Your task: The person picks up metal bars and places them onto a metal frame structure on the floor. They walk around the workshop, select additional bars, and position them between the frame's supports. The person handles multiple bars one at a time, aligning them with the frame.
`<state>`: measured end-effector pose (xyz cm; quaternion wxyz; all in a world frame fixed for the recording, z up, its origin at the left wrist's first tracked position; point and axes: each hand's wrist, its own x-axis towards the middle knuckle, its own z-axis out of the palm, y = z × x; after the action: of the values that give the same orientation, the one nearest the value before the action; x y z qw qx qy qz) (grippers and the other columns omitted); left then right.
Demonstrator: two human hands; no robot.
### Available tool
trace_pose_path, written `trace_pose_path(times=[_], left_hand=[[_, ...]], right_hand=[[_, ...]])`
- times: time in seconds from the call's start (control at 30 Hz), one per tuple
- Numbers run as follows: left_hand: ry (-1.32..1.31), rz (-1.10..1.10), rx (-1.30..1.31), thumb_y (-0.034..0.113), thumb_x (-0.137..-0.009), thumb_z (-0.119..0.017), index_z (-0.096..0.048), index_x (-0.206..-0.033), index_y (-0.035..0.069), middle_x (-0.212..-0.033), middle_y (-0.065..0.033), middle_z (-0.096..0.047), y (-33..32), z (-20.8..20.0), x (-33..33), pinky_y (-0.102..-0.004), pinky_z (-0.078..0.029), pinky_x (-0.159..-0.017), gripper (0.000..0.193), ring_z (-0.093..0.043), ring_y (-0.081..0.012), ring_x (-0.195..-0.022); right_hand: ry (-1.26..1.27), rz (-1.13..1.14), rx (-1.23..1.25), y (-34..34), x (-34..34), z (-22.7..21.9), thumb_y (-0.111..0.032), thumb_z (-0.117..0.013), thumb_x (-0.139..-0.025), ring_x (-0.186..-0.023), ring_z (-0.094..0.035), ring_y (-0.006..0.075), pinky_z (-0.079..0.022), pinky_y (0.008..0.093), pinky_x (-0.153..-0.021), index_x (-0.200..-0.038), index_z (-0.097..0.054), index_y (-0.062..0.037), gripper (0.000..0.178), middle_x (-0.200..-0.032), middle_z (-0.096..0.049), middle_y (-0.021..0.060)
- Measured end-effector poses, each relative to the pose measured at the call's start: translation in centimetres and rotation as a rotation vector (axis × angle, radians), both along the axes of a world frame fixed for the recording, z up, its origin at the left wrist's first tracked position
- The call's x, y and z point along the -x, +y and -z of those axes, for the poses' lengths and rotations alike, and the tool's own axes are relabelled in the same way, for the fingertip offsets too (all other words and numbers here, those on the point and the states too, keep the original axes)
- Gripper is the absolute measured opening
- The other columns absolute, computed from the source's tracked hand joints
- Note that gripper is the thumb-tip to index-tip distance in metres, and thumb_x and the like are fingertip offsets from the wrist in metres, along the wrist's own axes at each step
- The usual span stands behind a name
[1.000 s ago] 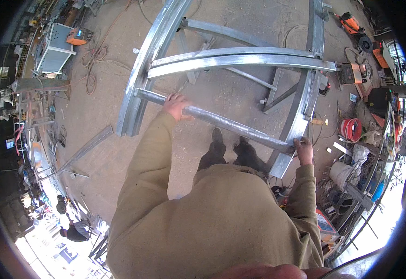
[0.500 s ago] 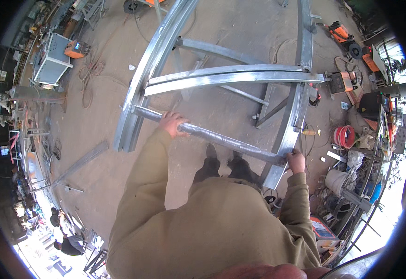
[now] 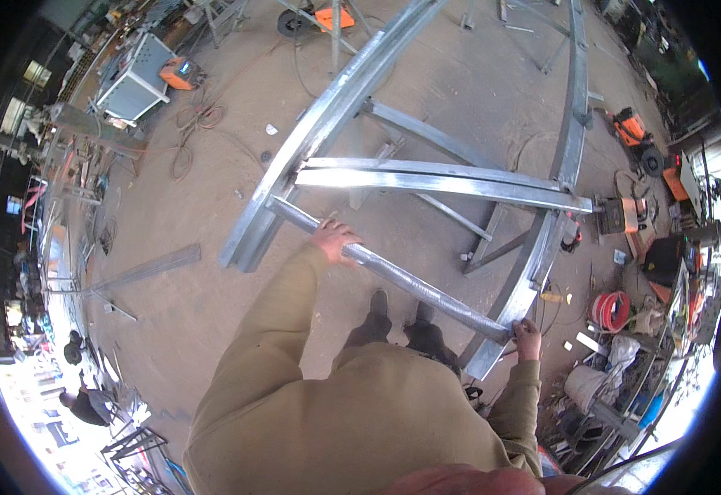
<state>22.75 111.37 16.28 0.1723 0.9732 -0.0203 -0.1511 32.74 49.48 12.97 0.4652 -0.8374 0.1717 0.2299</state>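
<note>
With the round tube [image 3: 414, 285] bridging the 2 metal rails [image 3: 516, 305], my left grip [image 3: 336, 241] wrapped over it and my right grip [image 3: 528, 340] half-curled at its right end, hold unclear, I'd check both ends sit evenly before letting go.

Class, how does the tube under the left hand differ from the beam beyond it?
The tube is rounded; the beam is flat-faced with a lengthwise groove.
The left hand holds the tube; no hand touches the beam.
The tube slants more in view than the beam.
Both are silvery and cross between the rails.
</note>
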Motion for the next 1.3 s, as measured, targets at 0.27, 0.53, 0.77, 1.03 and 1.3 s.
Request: trace_pose_path(times=[0.27,0.53,0.77,1.03,1.3], left_hand=[[0.028,0.005,0.007,0.059,-0.069,-0.08,-0.066,-0.127,0.03,-0.132,-0.0024,-0.059,0.1,-0.1,0.2,-0.0531,-0.023,-0.117,0.066,-0.045,-0.0289,-0.134],[-0.029,0.028,0.027,0.06,-0.067,-0.081,-0.067,-0.127,0.03,-0.13,-0.0008,-0.06,0.3,0.6,0.3,-0.0533,-0.024,-0.117,0.068,-0.046,-0.0259,-0.133],[-0.037,0.001,-0.03,0.06,-0.066,-0.082,-0.068,-0.124,0.029,-0.13,0.0011,-0.061,-0.2,0.0,0.2,-0.0527,-0.025,-0.116,0.067,-0.046,-0.025,-0.133],[-0.031,0.024,-0.046,0.046,-0.065,-0.087,-0.069,-0.125,0.028,-0.133,0.0002,-0.061,-0.9,-0.4,-0.7,-0.0477,-0.027,-0.116,0.066,-0.048,-0.0261,-0.13],[-0.024,0.052,-0.053,0.038,-0.062,-0.089,-0.068,-0.125,0.027,-0.128,-0.0038,-0.061,-1.1,0.1,-0.7,-0.05,-0.028,-0.114,0.067,-0.05,-0.0255,-0.127]], right_hand=[[0.062,0.05,-0.184,-1.0,0.2,0.1,-0.009,-0.065,-0.093,-0.071,-0.062,0.0095,-0.05,0.0232,-0.062,-0.125,-0.065,0.0025,0.034,-0.089,-0.068,0.0037],[0.077,0.05,-0.274,-1.2,1.2,-0.4,-0.005,-0.062,-0.092,-0.078,-0.062,0.0099,-0.05,0.0232,-0.069,-0.123,-0.065,0.0037,0.032,-0.093,-0.068,0.0025],[0.033,0.055,-0.347,-2.3,1.7,0.6,-0.003,-0.062,-0.09,-0.092,-0.065,0.0142,-0.052,0.0277,-0.079,-0.125,-0.065,0.0061,0.037,-0.105,-0.07,0.0069],[-0.442,-0.15,0.369,3.5,3.4,-4.6,-0.023,-0.076,-0.083,-0.124,-0.057,0.0337,-0.045,0.0424,-0.107,-0.131,-0.062,-0.0063,0.052,-0.131,-0.063,0.0154],[-0.57,-0.741,0.381,12.0,4.7,-6.4,-0.028,-0.077,-0.079,-0.129,-0.052,0.0324,-0.035,0.0437,-0.116,-0.134,-0.056,-0.007,0.062,-0.134,-0.059,0.0136]])
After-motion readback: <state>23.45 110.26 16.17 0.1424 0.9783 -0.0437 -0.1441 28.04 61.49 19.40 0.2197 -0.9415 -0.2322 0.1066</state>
